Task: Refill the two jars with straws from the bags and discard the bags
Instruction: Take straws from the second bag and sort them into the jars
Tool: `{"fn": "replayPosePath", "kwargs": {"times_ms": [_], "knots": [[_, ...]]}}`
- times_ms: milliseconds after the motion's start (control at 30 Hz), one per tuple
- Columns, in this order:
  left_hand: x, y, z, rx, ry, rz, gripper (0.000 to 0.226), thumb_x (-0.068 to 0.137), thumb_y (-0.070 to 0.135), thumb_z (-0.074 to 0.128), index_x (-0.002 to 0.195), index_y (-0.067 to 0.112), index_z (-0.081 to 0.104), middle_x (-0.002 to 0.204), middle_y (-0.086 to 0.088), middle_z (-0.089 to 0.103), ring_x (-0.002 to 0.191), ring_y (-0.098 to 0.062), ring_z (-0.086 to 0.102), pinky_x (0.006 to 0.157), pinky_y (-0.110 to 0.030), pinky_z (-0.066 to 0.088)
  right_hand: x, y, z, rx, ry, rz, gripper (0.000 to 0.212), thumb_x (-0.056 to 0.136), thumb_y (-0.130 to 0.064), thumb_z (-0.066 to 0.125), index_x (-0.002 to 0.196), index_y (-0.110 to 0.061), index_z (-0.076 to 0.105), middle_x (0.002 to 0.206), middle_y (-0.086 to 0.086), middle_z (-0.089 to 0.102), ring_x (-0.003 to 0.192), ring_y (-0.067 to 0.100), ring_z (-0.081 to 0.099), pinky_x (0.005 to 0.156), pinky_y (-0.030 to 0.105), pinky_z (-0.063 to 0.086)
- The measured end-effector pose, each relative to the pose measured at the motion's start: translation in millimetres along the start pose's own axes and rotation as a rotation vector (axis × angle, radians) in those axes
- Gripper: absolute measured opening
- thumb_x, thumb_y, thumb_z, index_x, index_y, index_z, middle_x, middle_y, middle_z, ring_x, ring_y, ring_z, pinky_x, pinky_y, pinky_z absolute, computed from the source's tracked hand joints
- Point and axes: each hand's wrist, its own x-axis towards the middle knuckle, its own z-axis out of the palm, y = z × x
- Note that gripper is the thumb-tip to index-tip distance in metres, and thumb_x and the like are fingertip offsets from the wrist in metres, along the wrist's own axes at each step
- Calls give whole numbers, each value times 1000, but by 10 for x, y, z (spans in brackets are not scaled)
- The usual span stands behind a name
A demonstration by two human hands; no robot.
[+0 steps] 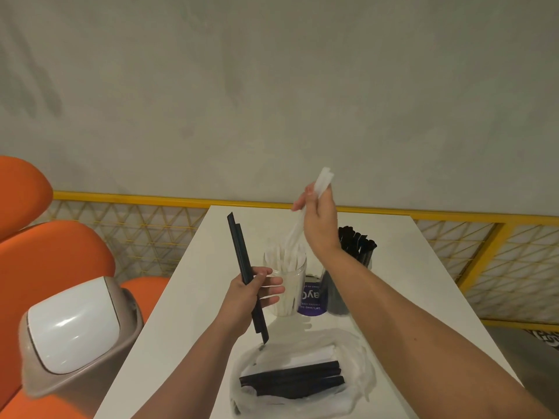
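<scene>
1. The right hand [317,225] holds a bunch of white wrapped straws [322,179] with its fingers clamped round them. Their lower ends are at the mouth of the clear jar [295,276], mid-table.
2. To do this step well, keep the bunch upright, lower it until the ends reach the bottom, then release, so no straw tips over the rim.
3. The left hand [251,294] pinches two black straws [240,252], the thumb pressing them against loosely spread fingers. They likely belong in the dark jar [334,294] just right of the clear one.
4. The plastic bag [357,367] lies open at the table's near edge with more straws inside.
5. On the white table [408,282], a purple card [311,300] sits between the jars. A swing-lid bin [72,331] stands off the left edge. Beyond are orange seats [45,261], a yellow mesh railing [502,237] and a grey wall.
</scene>
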Motion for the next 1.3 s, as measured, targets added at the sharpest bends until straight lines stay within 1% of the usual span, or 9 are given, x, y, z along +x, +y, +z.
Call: {"fn": "replayPosePath", "kwargs": {"times_ms": [133, 233, 333, 433, 633, 767, 933, 1133, 1300], "knots": [[4, 8, -17, 12, -9, 12, 20, 100, 15, 41, 98, 5, 58, 89, -16, 71, 74, -25, 71, 75, -38, 57, -193, 321, 84, -115, -138, 155, 25, 101, -21, 34, 104, -3, 51, 87, -3, 61, 87, -7, 55, 78, 0, 38], [12, 11, -22, 36, -18, 22, 19, 100, 15, 42, 100, 5, 58, 89, -16, 71, 77, -26, 71, 79, -40, 56, -249, 587, 93, -457, -244, 183, 25, 99, -27, 39, 105, -9, 56, 110, 1, 53, 113, 15, 45, 102, 30, 41], [17, 21, -18, 41, -38, 29, 19, 99, 16, 43, 101, 5, 59, 87, -15, 72, 78, -27, 71, 79, -39, 57, -243, 658, 64, -880, -386, 212, 40, 96, -36, 44, 128, -13, 53, 148, 2, 32, 142, 22, 16, 117, 40, 13], [6, 33, 13, 52, -72, 38, 21, 100, 17, 42, 103, 6, 59, 86, -13, 72, 78, -26, 71, 80, -39, 57, -236, 589, 45, -832, -436, 252, 50, 91, -45, 51, 135, -24, 42, 154, 2, 19, 144, 24, 7, 117, 42, 10], [-49, 84, 123, 73, -200, 38, 24, 100, 22, 40, 107, 9, 59, 93, -14, 71, 81, -29, 69, 79, -38, 57, -301, 185, -30, -509, -274, 79, 49, 90, -38, 55, 134, -18, 42, 141, 2, 35, 130, 14, 34, 108, 31, 33], [-98, 104, 296, 166, -327, 43, 25, 100, 23, 39, 109, 9, 59, 97, -16, 70, 82, -29, 69, 77, -35, 58, -412, -79, -101, -205, -477, 401, 60, 86, -37, 62, 136, -20, 34, 115, 4, 57, 102, 12, 57, 87, 25, 47], [-80, 62, 492, 230, -422, 42, 23, 98, 20, 44, 113, 11, 58, 96, -15, 70, 77, -23, 69, 77, -34, 58, -484, -195, -386, 75, -534, 586, 19, 97, -20, 47, 109, -5, 49, 86, 12, 63, 48, 2, 60, 43, 9, 44], [-48, 31, 730, 439, -431, 89, 31, 88, 14, 63, 117, 20, 53, 111, -1, 62, 102, -17, 62, 82, -23, 52, -401, -68, -770, 2, -184, 406, 14, 99, -22, 42, 95, -11, 50, 72, 2, 61, 64, 8, 64, 69, 23, 52], [63, 29, 945, 533, -285, 161, 61, 84, 10, 67, 136, 18, 37, 135, 2, 44, 121, -16, 46, 101, -34, 43, -174, -27, -1129, -34, 25, 209, 20, 100, -19, 38, 101, -2, 50, 77, 11, 63, 66, 2, 64, 66, 10, 50]]}}
